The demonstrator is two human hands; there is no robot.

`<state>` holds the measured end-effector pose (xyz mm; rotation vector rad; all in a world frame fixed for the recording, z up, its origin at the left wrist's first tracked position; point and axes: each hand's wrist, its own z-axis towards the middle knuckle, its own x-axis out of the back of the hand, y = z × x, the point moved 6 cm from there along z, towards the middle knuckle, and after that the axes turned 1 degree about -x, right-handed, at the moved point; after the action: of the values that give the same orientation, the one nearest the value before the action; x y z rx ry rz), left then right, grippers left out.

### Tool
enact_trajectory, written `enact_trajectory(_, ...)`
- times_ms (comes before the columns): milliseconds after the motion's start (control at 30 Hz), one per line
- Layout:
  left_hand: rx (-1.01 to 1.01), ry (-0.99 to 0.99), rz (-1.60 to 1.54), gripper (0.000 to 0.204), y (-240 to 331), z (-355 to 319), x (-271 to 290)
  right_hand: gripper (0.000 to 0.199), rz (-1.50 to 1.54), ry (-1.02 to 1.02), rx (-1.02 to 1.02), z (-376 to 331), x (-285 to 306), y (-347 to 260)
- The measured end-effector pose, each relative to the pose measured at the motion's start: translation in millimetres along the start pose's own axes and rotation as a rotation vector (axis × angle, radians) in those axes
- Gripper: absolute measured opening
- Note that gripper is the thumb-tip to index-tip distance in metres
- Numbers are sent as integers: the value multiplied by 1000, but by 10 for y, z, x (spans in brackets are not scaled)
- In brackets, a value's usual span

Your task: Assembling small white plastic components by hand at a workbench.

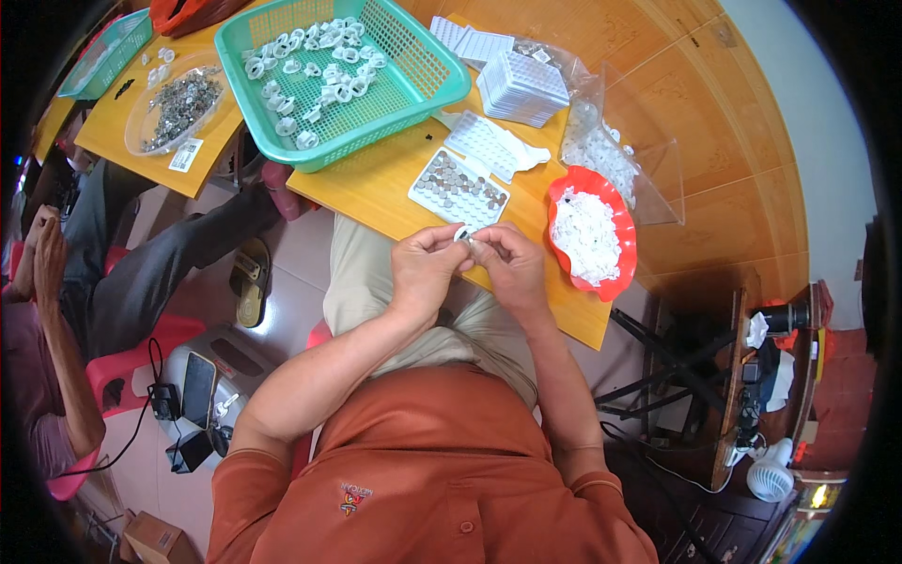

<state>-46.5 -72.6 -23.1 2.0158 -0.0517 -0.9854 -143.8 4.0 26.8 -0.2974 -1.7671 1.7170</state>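
The left hand (423, 273) and right hand (517, 273), grips narrow, pinch a small white part (461, 233) by the near edge of the surface (376, 188). It seems light and stiff, best held by its outer rim.

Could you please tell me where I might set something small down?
The table shows bare wood between the green basket and the white disc tray, and between that tray and the red bowl. Beyond, around the stacked trays and plastic bag, it is crowded.
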Motion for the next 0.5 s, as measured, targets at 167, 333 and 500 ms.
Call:
enact_trajectory(167,-19,19,27,23,-18,-13,7,4,-114,-5,105,-20,-8,4)
enact_trajectory(333,-20,9,47,21,-32,-48,-20,5,-116,8,105,-63,0,23)
enact_trajectory(500,-58,-1,62,21,-43,-51,-35,5,-100,30,43,-88,8,107)
